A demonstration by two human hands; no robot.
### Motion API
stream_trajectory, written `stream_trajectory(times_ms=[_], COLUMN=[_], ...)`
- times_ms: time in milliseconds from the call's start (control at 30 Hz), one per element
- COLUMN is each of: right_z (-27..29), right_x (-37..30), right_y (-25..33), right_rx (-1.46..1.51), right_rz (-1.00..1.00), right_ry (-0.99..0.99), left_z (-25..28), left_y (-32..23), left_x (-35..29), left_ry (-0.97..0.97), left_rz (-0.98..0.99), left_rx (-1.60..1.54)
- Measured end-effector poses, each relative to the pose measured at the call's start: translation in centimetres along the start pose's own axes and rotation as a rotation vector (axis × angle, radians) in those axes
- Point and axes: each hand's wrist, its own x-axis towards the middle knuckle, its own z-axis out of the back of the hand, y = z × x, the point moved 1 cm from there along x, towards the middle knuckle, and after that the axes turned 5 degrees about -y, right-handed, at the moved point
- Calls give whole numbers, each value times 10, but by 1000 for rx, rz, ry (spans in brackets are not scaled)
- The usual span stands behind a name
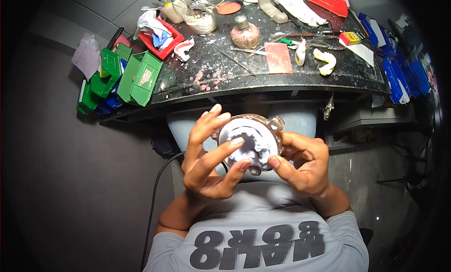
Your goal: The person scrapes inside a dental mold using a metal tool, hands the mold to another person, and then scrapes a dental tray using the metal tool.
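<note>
Above my lap is a dental flask half [278, 122], a brown metal ring with lugs around its rim. White plaster [263, 137] fills it, with a horseshoe-shaped, jagged arch around a dark hollow. My right hand [303, 164] grips the flask's right side, thumb on the front edge and fingers behind. My left hand [206, 161] is at the left side. Its index fingertip lies over the hollow, its thumb touches the lower edge, and the other fingers reach along the upper left rim. The flask's underside is hidden.
The stained black bench [188, 84] curves ahead, holding a spirit burner [245, 33], a pink wax sheet [278, 58], a yellow-white dental arch [324, 62] and several hand tools. A red bin [176, 37] and green bins [140, 79] stand left, blue bins [395, 81] right.
</note>
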Motion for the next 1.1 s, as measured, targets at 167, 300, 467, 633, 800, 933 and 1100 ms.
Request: stream_trajectory(times_ms=[167,300,467,633,800,933,1100], right_z=[4,5,-4,-12,-9,-16,-26], right_x=[2,4,-1,-3,6,14,14], right_y=[-4,-4,-23,-15,-10,1,4], right_rx=[279,284,468,236,-464,-526,-547], right_rz=[-163,-191,-254,-366,172,459,502], right_ry=[65,112,111,202,58,-39,-26], left_z=[8,-4,-23,-27,-14,-9,-10], left_y=[-1,-7,-15,-9,0,-6,-10], left_x=[-5,-9,-15,-21,-27,-24,-27], left_ry=[-90,-193,-138,-197,-227,-115,-108], left_rz=[145,565,764,742,788,711,664], left_rx=[-147,-671,-1186,-1167,-1116,-962,-891])
